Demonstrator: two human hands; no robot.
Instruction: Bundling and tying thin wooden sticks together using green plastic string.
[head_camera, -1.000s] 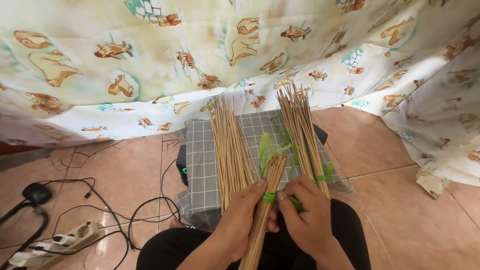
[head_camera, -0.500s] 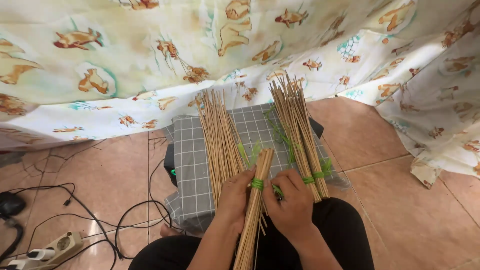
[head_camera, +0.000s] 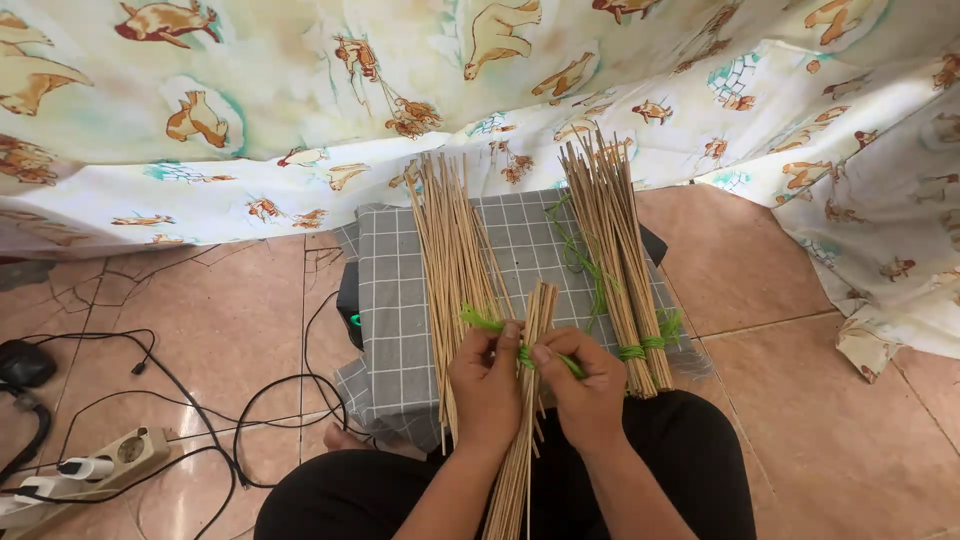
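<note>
A small bundle of thin bamboo sticks (head_camera: 528, 400) lies lengthwise over my lap. My left hand (head_camera: 486, 385) grips this bundle and pinches one end of a green string (head_camera: 482, 322) that loops round it. My right hand (head_camera: 585, 385) holds the other end of the same string against the sticks. To the left, a loose heap of sticks (head_camera: 452, 245) fans out on a grey checked cloth (head_camera: 390, 280). On the right lie tied bundles (head_camera: 615, 250) with green bands near their lower ends.
The checked cloth covers a dark box (head_camera: 349, 300) on a brown tiled floor (head_camera: 770, 420). Black cables (head_camera: 200, 400) and a white power strip (head_camera: 90, 470) lie at the left. A printed sheet with animal pictures (head_camera: 480, 90) hangs behind.
Both hands have pulled the green string ends apart around the bundle. The view has shifted so that the cloth and sticks sit nearer the middle.
</note>
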